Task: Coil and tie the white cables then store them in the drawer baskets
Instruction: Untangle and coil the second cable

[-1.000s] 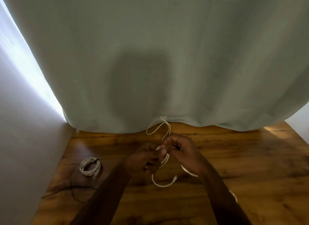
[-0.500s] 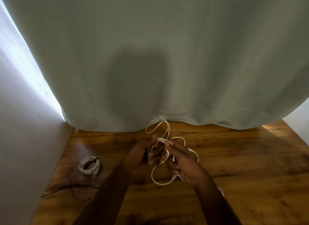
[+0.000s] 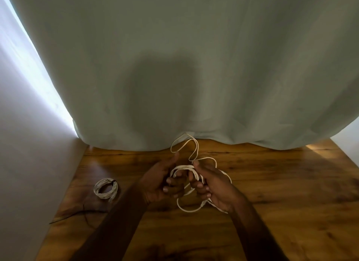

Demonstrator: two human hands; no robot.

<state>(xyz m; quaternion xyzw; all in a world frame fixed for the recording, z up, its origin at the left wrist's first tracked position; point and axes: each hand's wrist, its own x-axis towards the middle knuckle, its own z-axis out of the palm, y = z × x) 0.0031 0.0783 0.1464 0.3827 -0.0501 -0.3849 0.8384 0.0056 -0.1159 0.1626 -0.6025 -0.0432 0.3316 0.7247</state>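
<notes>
Above a wooden desk (image 3: 272, 192), left hand (image 3: 157, 185) and right hand (image 3: 215, 187) clasp a looped white cable (image 3: 184, 168); a tied coil (image 3: 105, 188) lies at nine o'clock.

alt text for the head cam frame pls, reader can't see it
Two bare hands, left hand and right hand, wind a loose white cable into loops above a wooden table. A finished tied coil lies to the left; a pale curtain hangs behind.

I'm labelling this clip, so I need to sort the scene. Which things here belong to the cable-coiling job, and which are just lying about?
Belongs to the job:
- loose white cable, held by the left hand and right hand
- tied white coil on the wooden table

Just lying about:
- thin dark wire
- grey curtain
</notes>
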